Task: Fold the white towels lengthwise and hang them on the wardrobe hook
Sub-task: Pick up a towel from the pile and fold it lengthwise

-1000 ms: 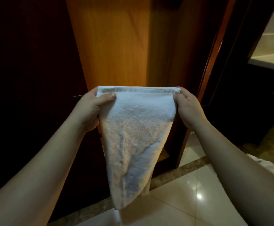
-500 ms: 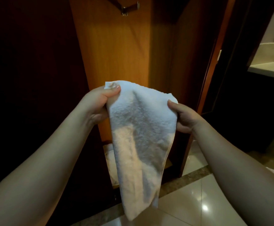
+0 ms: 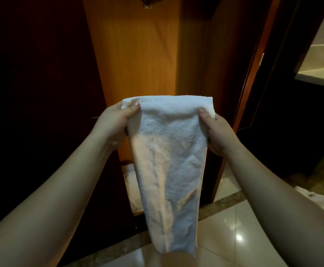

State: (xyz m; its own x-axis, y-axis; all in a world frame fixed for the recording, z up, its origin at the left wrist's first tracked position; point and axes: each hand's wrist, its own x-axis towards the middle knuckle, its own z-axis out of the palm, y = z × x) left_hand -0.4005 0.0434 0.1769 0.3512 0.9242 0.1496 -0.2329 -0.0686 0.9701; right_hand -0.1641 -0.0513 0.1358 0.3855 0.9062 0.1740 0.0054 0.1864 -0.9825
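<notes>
1. Hanging in mid-air before the open wardrobe, a white towel, folded into a long strip narrowing toward its lower end above the tiled floor.
2. Pinched at its upper left corner by the left hand, thumb laid over the front of the cloth, other fingers curled behind it.
3. Pinched at its upper right corner by the right hand, thumb likewise on the front face, fingers closed round the edge.
4. Held level along the top edge, stretched between both hands, at about mid-height of the orange wooden back panel.
5. Mounted high on that panel, at the very top of the view, a metal hook, well above the towel and apart from it.
6. Lying low inside the wardrobe, behind the hanging strip, more white cloth, partly hidden.
7. Resting on the floor at the right edge, beside the right forearm, another pale bundle, too cropped to identify.
8. Showing at far right, a light counter in a brighter room.
</notes>
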